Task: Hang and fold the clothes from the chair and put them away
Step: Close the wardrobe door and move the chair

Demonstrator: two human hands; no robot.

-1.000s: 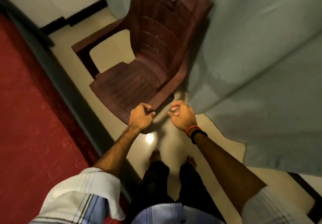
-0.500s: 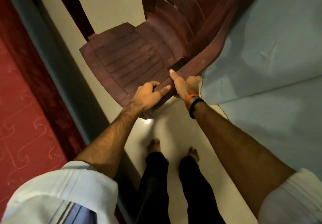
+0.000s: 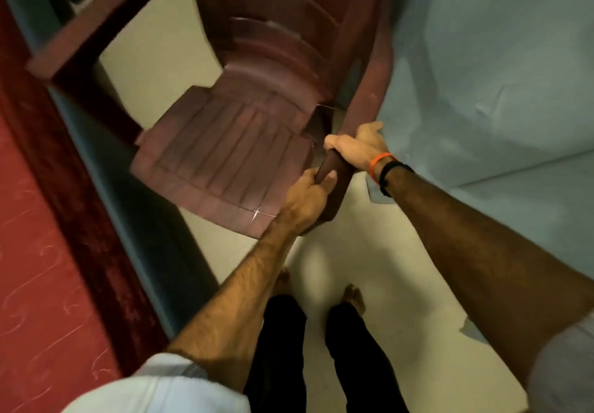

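Both hands gripped the maroon plastic chair (image 3: 225,155) at its front armrest end, left hand (image 3: 308,197) at six o'clock of right hand (image 3: 360,149), pale cloth (image 3: 482,91) at three o'clock.

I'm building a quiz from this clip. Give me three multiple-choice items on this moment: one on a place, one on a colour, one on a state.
1. Where do both hands grip the chair?
A. backrest top
B. the armrest nearest the person
C. a rear leg

2. What colour is the band beside the black one on the right wrist?
A. orange
B. green
C. white

3. What lies on the chair seat?
A. folded clothes
B. one shirt
C. nothing

Answers: B, the left hand and right hand curl round the near armrest; A, the orange band shows there; C, the slatted seat is bare.
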